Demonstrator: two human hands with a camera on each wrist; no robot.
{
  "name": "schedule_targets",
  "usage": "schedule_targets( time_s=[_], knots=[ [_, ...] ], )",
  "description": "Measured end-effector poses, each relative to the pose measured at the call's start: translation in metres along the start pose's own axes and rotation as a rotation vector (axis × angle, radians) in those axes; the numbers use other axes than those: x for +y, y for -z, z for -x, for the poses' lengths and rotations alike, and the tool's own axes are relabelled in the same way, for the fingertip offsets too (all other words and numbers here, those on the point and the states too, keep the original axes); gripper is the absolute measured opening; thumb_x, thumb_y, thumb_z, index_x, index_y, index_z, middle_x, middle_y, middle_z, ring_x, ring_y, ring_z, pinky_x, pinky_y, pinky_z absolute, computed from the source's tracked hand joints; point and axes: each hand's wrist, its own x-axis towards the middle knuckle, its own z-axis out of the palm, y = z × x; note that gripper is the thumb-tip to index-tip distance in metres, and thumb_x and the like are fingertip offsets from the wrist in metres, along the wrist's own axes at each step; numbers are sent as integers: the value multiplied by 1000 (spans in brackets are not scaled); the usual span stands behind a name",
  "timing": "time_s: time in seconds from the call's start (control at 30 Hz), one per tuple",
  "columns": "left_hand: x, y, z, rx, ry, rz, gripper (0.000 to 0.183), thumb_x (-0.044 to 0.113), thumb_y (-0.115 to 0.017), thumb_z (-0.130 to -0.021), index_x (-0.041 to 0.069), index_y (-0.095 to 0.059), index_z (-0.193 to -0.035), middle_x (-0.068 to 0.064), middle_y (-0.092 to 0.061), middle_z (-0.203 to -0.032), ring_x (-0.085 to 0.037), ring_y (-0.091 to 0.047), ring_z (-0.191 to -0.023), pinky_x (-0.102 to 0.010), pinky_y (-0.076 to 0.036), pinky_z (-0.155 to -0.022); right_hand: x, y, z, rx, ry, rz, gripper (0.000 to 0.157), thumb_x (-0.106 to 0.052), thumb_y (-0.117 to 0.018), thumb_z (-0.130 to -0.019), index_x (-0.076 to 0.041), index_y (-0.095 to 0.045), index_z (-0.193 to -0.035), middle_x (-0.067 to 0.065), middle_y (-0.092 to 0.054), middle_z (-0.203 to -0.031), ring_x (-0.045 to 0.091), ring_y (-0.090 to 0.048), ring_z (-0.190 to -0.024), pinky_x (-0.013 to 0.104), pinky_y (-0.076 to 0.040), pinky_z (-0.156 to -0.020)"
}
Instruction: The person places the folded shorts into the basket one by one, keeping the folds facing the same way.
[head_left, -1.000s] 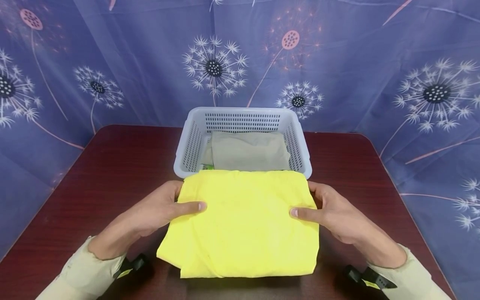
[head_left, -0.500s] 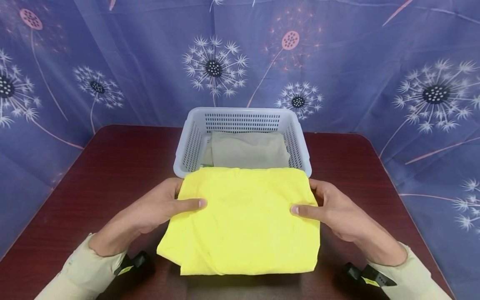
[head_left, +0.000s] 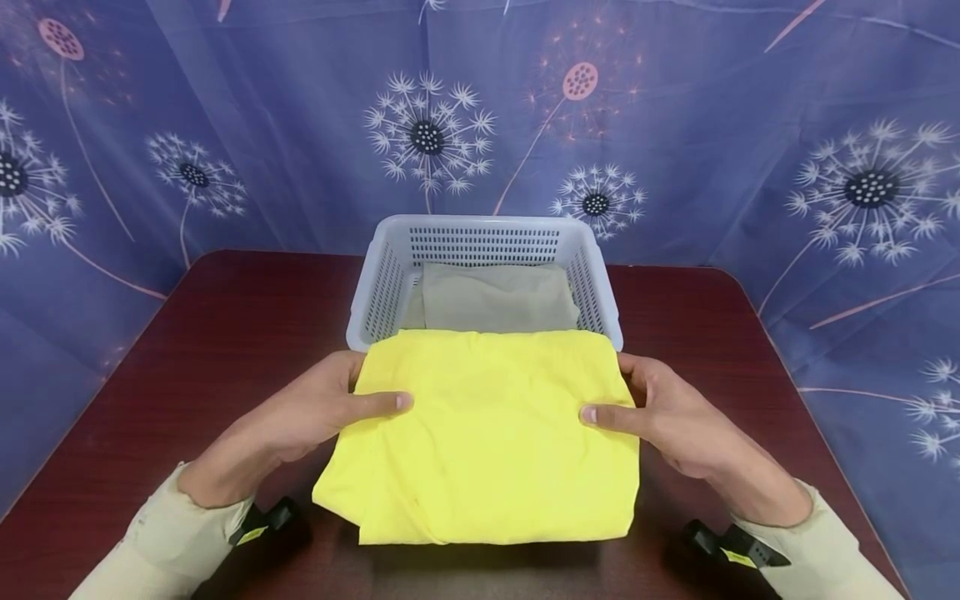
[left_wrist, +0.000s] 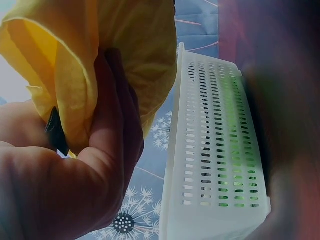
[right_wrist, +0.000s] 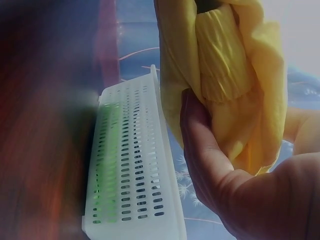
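Note:
A folded yellow garment is held up flat between both hands, in front of the basket and over its near rim. My left hand grips its left side, thumb on top and fingers underneath. On the opposite side my right hand holds it the same way. A gathered, elastic-looking band shows among the folds in the right wrist view. Behind the garment stands a white slotted plastic basket. Inside it lies a folded grey-beige cloth, its near part hidden by the garment.
The basket sits at the back of a dark red-brown wooden table. Something green shows through the basket's slots in the wrist views. A blue curtain with dandelion prints hangs around the table's back and sides.
Both hands have moved the yellow garment slightly forward, toward the basket. It now covers a little more of the basket's near rim, and the green patch beside the cloth is hidden in the head view.

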Motion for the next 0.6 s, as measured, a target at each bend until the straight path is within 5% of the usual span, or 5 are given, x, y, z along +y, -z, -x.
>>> schedule_targets(
  time_s=[0.6],
  knots=[
    [4, 4, -8, 3, -23, 7, 46, 11, -73, -101, -11, -55, -136, -26, -75, -112, -43, -78, -93, -57, -62, -78, -4, 2, -4, 26, 11, 1, 54, 0, -73, -97, 13, -46, -142, 22, -75, -119, 38, -77, -101, 53, -62, -84]
  ],
)
